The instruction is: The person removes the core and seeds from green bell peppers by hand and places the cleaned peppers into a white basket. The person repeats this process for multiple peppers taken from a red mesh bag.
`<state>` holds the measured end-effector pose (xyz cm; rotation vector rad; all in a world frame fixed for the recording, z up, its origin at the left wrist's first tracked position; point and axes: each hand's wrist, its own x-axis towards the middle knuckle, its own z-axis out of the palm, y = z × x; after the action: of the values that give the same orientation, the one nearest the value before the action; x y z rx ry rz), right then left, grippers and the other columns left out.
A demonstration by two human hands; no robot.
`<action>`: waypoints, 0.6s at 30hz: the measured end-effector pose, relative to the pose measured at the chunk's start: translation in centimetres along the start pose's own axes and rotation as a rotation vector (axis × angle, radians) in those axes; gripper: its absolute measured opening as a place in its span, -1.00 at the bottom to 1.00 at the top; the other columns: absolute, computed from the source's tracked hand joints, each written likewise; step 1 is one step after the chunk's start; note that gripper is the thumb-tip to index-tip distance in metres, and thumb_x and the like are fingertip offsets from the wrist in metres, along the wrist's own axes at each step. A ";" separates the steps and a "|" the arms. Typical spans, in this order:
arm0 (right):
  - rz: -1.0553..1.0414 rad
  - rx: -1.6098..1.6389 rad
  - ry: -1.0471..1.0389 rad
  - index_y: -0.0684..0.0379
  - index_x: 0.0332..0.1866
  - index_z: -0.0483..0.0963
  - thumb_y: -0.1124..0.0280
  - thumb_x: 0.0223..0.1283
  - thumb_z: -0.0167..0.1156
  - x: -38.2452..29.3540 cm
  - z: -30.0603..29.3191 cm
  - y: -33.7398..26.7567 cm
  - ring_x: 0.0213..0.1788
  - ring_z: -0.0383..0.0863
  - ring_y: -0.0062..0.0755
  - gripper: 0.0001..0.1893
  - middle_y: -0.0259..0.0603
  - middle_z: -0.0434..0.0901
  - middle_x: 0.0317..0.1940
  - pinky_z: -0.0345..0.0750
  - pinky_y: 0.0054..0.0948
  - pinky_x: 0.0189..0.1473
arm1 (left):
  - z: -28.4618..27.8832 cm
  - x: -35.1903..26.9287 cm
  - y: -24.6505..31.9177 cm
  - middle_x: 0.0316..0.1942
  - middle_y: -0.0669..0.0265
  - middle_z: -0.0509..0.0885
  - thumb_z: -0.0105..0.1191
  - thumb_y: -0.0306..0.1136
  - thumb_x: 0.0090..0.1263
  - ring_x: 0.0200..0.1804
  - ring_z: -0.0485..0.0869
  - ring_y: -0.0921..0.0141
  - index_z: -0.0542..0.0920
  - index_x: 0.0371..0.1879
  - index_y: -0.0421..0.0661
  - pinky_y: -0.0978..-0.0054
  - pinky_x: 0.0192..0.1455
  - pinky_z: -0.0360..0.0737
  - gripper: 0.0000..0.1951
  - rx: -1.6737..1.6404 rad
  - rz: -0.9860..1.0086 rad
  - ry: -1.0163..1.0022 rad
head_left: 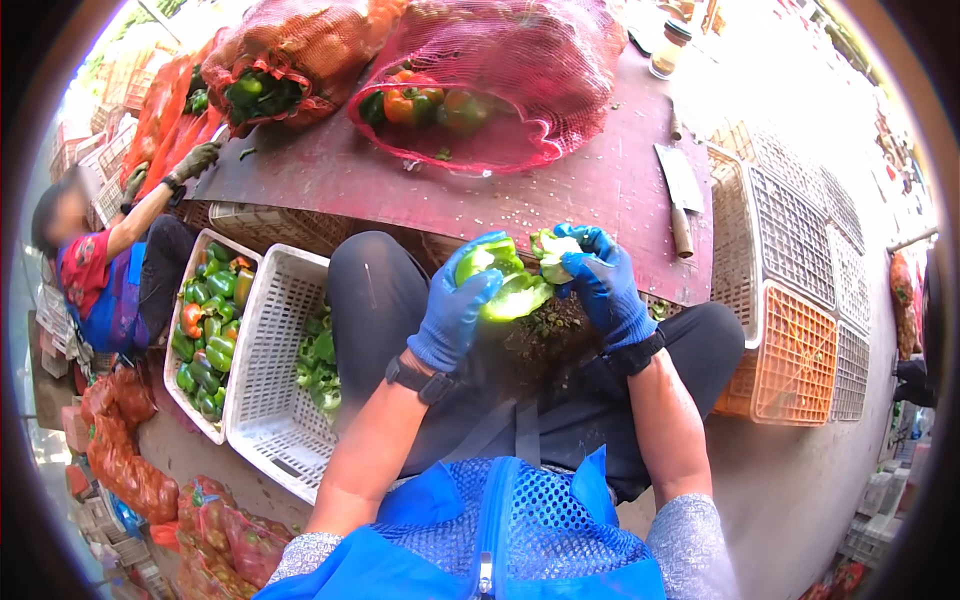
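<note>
In my left hand (459,300), gloved in blue, is a green bell pepper (516,296), broken open so that its pale inside shows. My right hand (600,281), in a matching glove, pinches the pepper's pale core (553,251) with some green on it, just right of the opened pepper. Both hands are above my lap, near the edge of the reddish table (450,199). Dark scraps (547,330) lie below them, between my knees. On the table to the right rests a cleaver (679,187) with a wooden handle.
Red mesh sacks (517,75) of peppers lie across the table. Left of my knee stand a white crate (281,360) with green pieces and another crate (171,352) of whole peppers. A gloved person (105,277) sits far left. Stacked crates (795,352) stand right; a jar (670,51) is behind.
</note>
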<state>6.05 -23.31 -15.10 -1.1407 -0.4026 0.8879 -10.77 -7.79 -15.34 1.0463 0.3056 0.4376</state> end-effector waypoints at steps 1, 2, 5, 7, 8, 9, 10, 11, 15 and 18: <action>-0.013 0.004 0.024 0.28 0.17 0.49 0.42 0.28 0.27 0.0 0.3 0.0 -0.17 0.73 -0.41 -0.62 -0.19 0.68 -0.05 0.69 -0.45 -0.23 | 0.1 -0.2 -0.1 0.23 0.16 0.63 0.14 -0.37 0.41 0.24 0.64 0.32 0.44 0.38 -0.29 0.31 0.39 0.55 -0.45 -0.014 0.017 0.024; -0.026 0.009 0.046 0.28 0.18 0.50 0.42 0.27 0.29 0.0 0.5 0.1 -0.18 0.73 -0.43 -0.61 -0.19 0.68 -0.06 0.70 -0.47 -0.28 | 0.2 -0.4 -0.2 0.22 0.16 0.64 0.13 -0.40 0.41 0.23 0.65 0.31 0.45 0.37 -0.29 0.31 0.38 0.56 -0.47 -0.027 0.034 0.049; -0.052 0.095 0.091 0.25 0.22 0.47 0.35 0.33 0.22 -0.1 0.7 0.5 -0.09 0.72 -0.32 -0.60 -0.18 0.66 0.02 0.69 -0.36 -0.21 | 0.3 -1.5 -0.2 0.16 0.17 0.66 0.10 -0.46 0.43 0.18 0.67 0.31 0.48 0.33 -0.26 0.31 0.34 0.59 -0.52 -0.099 0.056 0.115; -0.091 0.152 0.128 0.22 0.23 0.46 0.35 0.33 0.22 0.4 0.1 0.9 -0.05 0.71 -0.28 -0.60 -0.15 0.64 0.06 0.71 -0.31 -0.14 | 0.3 -2.6 0.0 0.11 0.21 0.67 0.13 -0.46 0.42 0.12 0.68 0.36 0.51 0.31 -0.24 0.34 0.29 0.63 -0.54 -0.218 0.007 0.132; -0.102 0.188 0.145 0.22 0.23 0.46 0.38 0.32 0.23 0.9 -0.4 0.8 -0.04 0.72 -0.28 -0.60 -0.14 0.64 0.07 0.73 -0.29 -0.12 | 0.3 -3.3 0.3 0.09 0.21 0.67 0.15 -0.43 0.43 0.12 0.69 0.33 0.51 0.31 -0.23 0.30 0.27 0.65 -0.54 -0.208 0.008 0.155; -0.112 0.224 0.162 0.23 0.23 0.45 0.42 0.30 0.24 1.2 -0.9 0.8 -0.03 0.72 -0.27 -0.60 -0.13 0.63 0.08 0.75 -0.27 -0.10 | 0.2 -4.0 0.7 0.08 0.21 0.67 0.16 -0.42 0.43 0.11 0.69 0.34 0.51 0.30 -0.23 0.30 0.26 0.65 -0.54 -0.189 0.026 0.169; -0.132 0.213 0.147 0.22 0.24 0.44 0.43 0.31 0.20 1.2 -0.9 0.5 0.02 0.71 -0.26 -0.60 -0.14 0.62 0.10 0.74 -0.22 -0.05 | -0.1 -4.8 1.3 0.08 0.21 0.68 0.16 -0.40 0.44 0.11 0.68 0.34 0.51 0.30 -0.22 0.31 0.25 0.65 -0.54 -0.164 0.045 0.189; -0.132 0.203 0.134 0.22 0.25 0.44 0.42 0.31 0.20 1.2 -0.8 0.1 0.02 0.71 -0.26 -0.59 -0.15 0.62 0.10 0.74 -0.22 -0.05 | -0.5 -5.5 2.2 0.07 0.21 0.68 0.17 -0.39 0.44 0.11 0.68 0.34 0.52 0.30 -0.22 0.32 0.24 0.66 -0.54 -0.139 0.064 0.211; -0.146 0.107 0.081 0.15 0.32 0.44 0.25 0.28 0.25 0.4 -0.9 -0.4 -0.04 0.70 -0.26 -0.49 -0.20 0.63 0.12 0.66 -0.31 -0.07 | -2.8 -9.0 9.2 0.05 0.22 0.68 0.11 -0.42 0.48 0.06 0.68 0.39 0.53 0.27 -0.25 0.38 0.21 0.65 -0.60 0.045 0.208 0.390; -0.125 0.080 0.003 0.19 0.31 0.43 0.24 0.29 0.22 0.2 -1.2 -0.5 -0.04 0.70 -0.30 -0.49 -0.16 0.62 0.13 0.68 -0.33 -0.07 | -9.8 -12.3 12.0 0.07 0.20 0.67 0.12 -0.41 0.49 0.06 0.68 0.41 0.52 0.27 -0.26 0.44 0.21 0.62 -0.60 0.472 0.258 0.562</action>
<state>7.18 -23.93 -15.11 -1.0320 -0.4277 0.7861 -28.30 -1.14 -8.90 1.4193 0.8069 0.9251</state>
